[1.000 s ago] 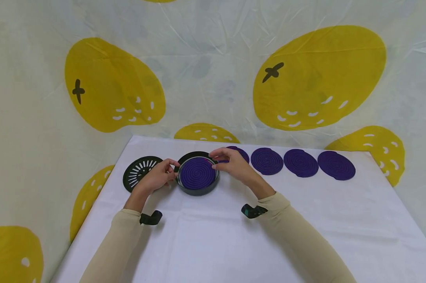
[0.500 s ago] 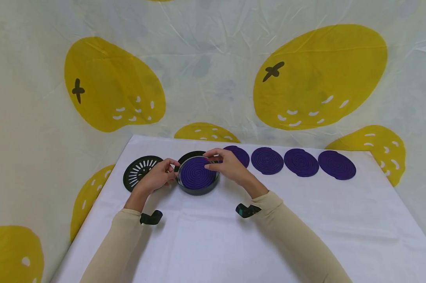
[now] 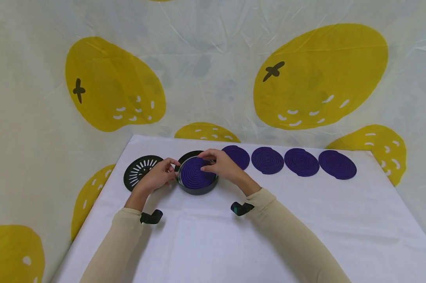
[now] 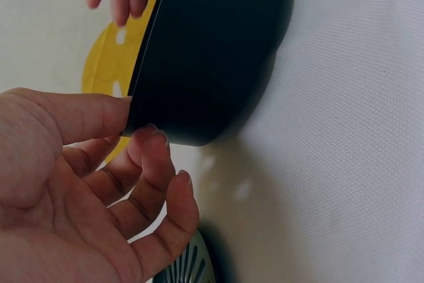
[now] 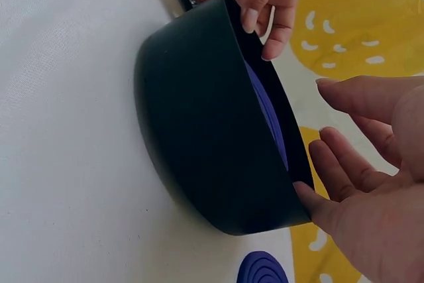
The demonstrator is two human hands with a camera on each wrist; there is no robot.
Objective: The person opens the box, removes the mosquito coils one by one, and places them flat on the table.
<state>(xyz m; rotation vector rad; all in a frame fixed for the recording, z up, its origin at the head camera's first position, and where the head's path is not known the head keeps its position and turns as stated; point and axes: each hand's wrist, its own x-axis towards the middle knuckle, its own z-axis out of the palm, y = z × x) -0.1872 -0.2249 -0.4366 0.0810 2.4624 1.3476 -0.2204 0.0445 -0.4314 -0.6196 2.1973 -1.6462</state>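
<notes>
A dark round mosquito coil holder (image 3: 198,192) stands on the white cloth, with a purple mosquito coil (image 3: 194,173) lying inside it. At its left edge my left hand (image 3: 156,177) pinches the rim between thumb and fingers; the left wrist view shows the holder's dark outer wall (image 4: 205,51). My right hand (image 3: 223,165) hovers over the right part of the coil and covers some of it. In the right wrist view its thumb and fingers (image 5: 364,97) are spread apart with nothing between them, and one fingertip touches the rim.
Left of the holder lies a dark slotted lid (image 3: 128,177), partly behind my left hand. Several more purple coils (image 3: 267,160) lie in a row along the table's back edge to the right. A fruit-patterned cloth (image 3: 213,78) hangs behind the table.
My right hand has moved left from the holder's right edge to over the coil. The left hand and the holder have stayed in place.
</notes>
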